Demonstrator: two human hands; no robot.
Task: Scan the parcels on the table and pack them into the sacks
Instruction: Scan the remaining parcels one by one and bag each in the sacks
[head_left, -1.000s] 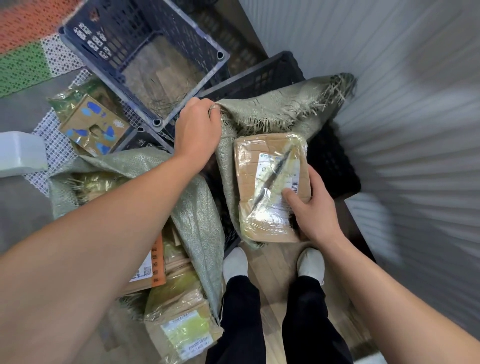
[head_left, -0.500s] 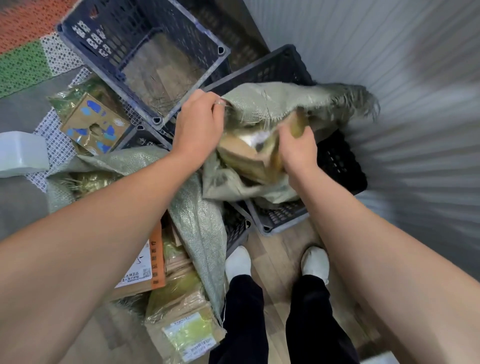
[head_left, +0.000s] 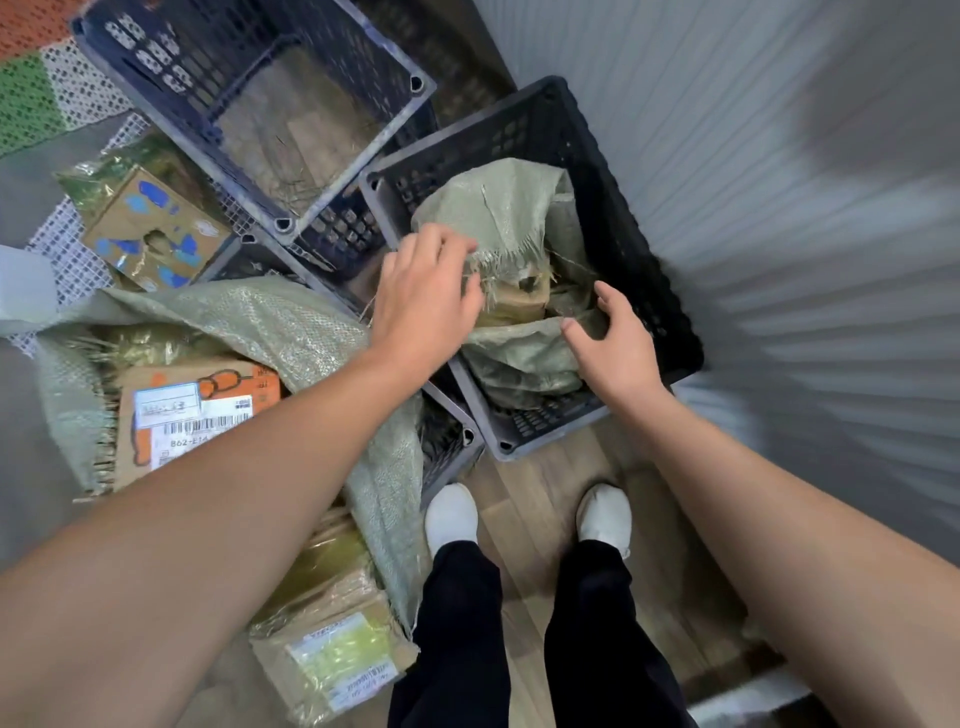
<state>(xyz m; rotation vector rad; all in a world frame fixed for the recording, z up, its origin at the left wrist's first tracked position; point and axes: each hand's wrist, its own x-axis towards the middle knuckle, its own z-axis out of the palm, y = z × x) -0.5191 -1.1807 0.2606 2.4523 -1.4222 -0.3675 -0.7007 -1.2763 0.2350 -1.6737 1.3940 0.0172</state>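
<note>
Well, my left hand (head_left: 426, 306) and right hand (head_left: 615, 353) hovered at the sack (head_left: 511, 218), fingers (head_left: 610, 306) slack, holding nothing; I judged the parcel (head_left: 524, 299) needed pushing deeper.

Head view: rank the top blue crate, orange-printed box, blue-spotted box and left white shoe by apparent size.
1. top blue crate
2-3. orange-printed box and blue-spotted box look alike; an arm hides part of the first.
4. left white shoe
</note>
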